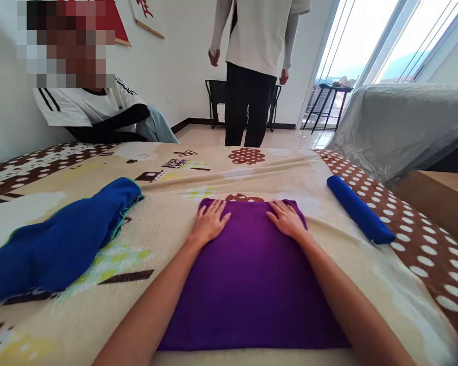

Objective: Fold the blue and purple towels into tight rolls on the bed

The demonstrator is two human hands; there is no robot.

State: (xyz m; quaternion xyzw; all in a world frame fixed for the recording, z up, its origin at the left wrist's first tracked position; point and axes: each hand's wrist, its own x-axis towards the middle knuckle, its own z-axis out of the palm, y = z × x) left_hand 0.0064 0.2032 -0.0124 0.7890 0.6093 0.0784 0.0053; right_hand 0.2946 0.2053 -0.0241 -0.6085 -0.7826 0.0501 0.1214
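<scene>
A purple cloth (252, 274) lies spread out in front of me, its far edge a little uneven at the corners. My left hand (210, 222) rests flat on its far left corner, fingers stretched forward. On the far right corner lies my right hand (288, 218), also flat with the fingers apart. To the left is a crumpled blue cloth (68, 239) with a green stitched edge. A blue cloth rolled into a tight cylinder (359, 208) sits to the right, apart from my hand.
A cream patterned blanket (168, 223) with a brown polka-dot border covers the surface. A person in a striped-sleeve shirt (76, 109) leans at the far left edge; another person (257, 35) stands beyond. A cardboard box (438, 203) and plastic-covered furniture (412, 122) stand at the right.
</scene>
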